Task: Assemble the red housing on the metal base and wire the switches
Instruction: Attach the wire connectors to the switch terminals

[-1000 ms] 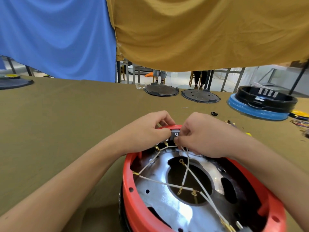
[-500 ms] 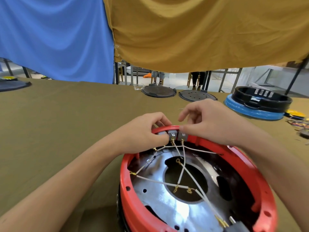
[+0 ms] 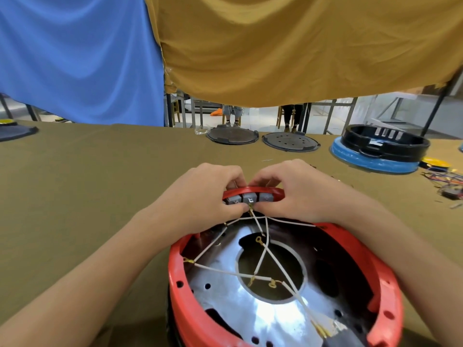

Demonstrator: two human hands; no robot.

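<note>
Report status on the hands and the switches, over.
Both hands on the far rim of the red housing: left hand, right hand, pinching at the grey switches. White wires cross the metal base. Nothing obstructing.

Red housing [image 3: 190,309]: six o'clock rim cut off by frame; my fingertips [image 3: 240,182] hidden behind twelve o'clock rim.
</note>
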